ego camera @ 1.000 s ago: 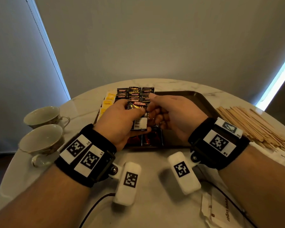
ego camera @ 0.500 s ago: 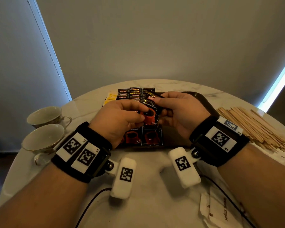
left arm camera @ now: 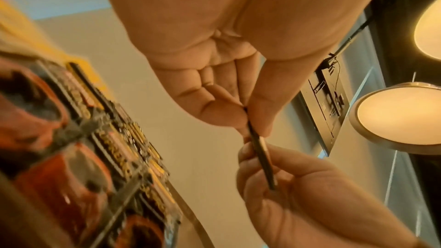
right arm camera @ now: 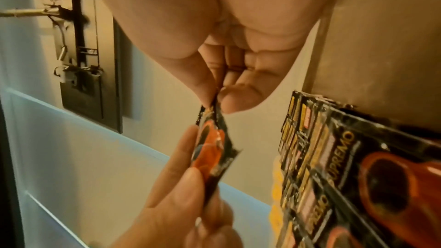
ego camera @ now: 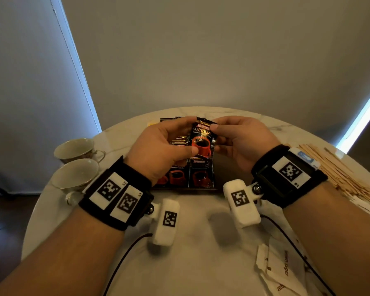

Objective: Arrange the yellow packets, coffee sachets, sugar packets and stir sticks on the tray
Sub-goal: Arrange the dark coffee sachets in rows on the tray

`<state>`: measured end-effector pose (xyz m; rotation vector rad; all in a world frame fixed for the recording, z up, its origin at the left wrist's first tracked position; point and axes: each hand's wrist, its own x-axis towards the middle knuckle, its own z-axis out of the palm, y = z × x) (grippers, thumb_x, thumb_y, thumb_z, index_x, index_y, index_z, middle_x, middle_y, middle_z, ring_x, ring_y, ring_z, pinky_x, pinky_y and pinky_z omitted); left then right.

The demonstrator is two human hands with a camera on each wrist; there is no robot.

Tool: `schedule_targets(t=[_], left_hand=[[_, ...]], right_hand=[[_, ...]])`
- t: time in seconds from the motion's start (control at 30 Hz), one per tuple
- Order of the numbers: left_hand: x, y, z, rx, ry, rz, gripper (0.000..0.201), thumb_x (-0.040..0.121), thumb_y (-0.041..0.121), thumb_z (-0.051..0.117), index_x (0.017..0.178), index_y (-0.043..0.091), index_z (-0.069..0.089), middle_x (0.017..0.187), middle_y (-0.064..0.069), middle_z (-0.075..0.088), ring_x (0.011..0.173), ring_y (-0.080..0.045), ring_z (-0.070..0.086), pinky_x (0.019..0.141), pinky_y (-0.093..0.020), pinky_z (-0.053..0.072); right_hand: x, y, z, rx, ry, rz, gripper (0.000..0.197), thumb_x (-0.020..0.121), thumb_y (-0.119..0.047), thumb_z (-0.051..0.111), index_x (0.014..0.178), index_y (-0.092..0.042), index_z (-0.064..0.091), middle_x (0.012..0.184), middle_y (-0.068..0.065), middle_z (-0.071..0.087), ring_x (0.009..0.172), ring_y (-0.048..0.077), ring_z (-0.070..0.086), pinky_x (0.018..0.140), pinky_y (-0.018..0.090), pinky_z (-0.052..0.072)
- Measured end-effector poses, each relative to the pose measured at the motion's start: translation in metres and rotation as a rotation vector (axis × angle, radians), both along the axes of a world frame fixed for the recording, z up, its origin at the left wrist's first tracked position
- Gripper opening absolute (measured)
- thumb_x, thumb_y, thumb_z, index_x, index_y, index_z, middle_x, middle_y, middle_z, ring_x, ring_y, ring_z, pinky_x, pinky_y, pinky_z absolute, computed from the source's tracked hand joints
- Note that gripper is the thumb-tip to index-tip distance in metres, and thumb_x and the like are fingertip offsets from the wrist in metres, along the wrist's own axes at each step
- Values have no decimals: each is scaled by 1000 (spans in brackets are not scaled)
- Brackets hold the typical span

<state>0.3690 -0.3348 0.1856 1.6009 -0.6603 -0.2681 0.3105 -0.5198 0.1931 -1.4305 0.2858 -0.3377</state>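
Two teacups (ego camera: 75,161) left, stir sticks (ego camera: 338,169) right, tray perhaps behind hands (ego camera: 203,146).

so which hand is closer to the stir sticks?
Right. The right hand is beside the stir sticks at the table's right edge; the left hand is across the held sachet, farther away.

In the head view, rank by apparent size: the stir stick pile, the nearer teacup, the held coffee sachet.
1. Stir stick pile, the largest spread, though partly cut off by the right wrist.
2. Nearer teacup.
3. Held coffee sachet, smallest, partly covered by fingers; the gap with the teacup is modest.
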Motion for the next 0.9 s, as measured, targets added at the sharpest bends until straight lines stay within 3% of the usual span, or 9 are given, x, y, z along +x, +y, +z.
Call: schedule_targets(t=[0.07, 0.17, 0.23, 0.37, 0.53, 0.67, 0.73, 0.8, 0.9], left_hand=[[4, 4, 1, -44, 53, 83, 58, 79, -3, 82, 129, 23, 68, 119, -1, 75, 101, -22, 76, 79, -43, 62], [11, 13, -2, -97, 141, 276, 31, 87, 11, 80, 115, 19, 70, 106, -4, 76, 88, -19, 75, 73, -33, 60], [13, 17, -8, -89, 190, 353, 15, 92, 12, 74, 106, 18, 70, 103, -7, 75, 89, -20, 73, 71, -31, 58], [8, 10, -23, 33, 245, 325, 8, 94, 12, 70, 98, 18, 74, 105, -9, 75, 101, -26, 74, 81, -40, 62], [-1, 1, -26, 137, 231, 266, 6, 93, 18, 69, 95, 18, 75, 101, -5, 77, 94, -23, 76, 93, -50, 60], [-2, 1, -25, 148, 246, 246, 6, 94, 17, 68, 95, 17, 74, 103, -6, 77, 93, -23, 77, 93, -49, 60], [-1, 4, -23, 135, 251, 243, 7, 94, 16, 67, 95, 15, 74, 103, -6, 77, 95, -23, 76, 93, -49, 60], [1, 7, -20, 118, 265, 258, 7, 94, 15, 67, 97, 14, 73, 103, -7, 76, 97, -25, 75, 91, -48, 61], [2, 11, -18, 103, 296, 278, 7, 92, 15, 69, 97, 14, 73, 105, -8, 76, 99, -26, 74, 87, -44, 61]], right_hand=[[2, -1, 1, -61, 14, -42, 5, 93, -6, 70, 97, -5, 71, 80, 7, 71, 60, 10, 63, 56, 25, 55], [-1, -5, -7, -149, 124, -55, 6, 90, -8, 73, 96, -8, 73, 86, 10, 72, 62, 11, 63, 62, 29, 56], [-4, -7, -17, -212, 231, -15, 6, 90, -8, 73, 96, -8, 74, 92, 16, 73, 66, 15, 63, 66, 31, 58], [-4, -5, -34, -312, 349, -16, 5, 88, -11, 77, 93, -10, 76, 104, 22, 75, 69, 19, 64, 73, 36, 59], [1, 0, -36, -366, 376, -35, 7, 88, -16, 78, 95, -15, 76, 99, 14, 77, 70, 16, 66, 82, 40, 61], [1, 2, -39, -361, 394, -62, 19, 86, -21, 82, 99, -12, 72, 92, 10, 76, 72, 18, 69, 79, 42, 63], [-1, 1, -38, -313, 410, -97, 26, 87, -23, 81, 104, -8, 68, 79, 7, 72, 66, 19, 66, 75, 39, 62], [-6, 1, -34, -279, 459, -103, 25, 91, -19, 76, 108, -6, 64, 69, 6, 64, 61, 19, 62, 65, 34, 59], [-16, 4, -26, -300, 543, -27, 16, 95, -9, 69, 108, -4, 63, 71, 9, 60, 62, 20, 60, 59, 30, 55]])
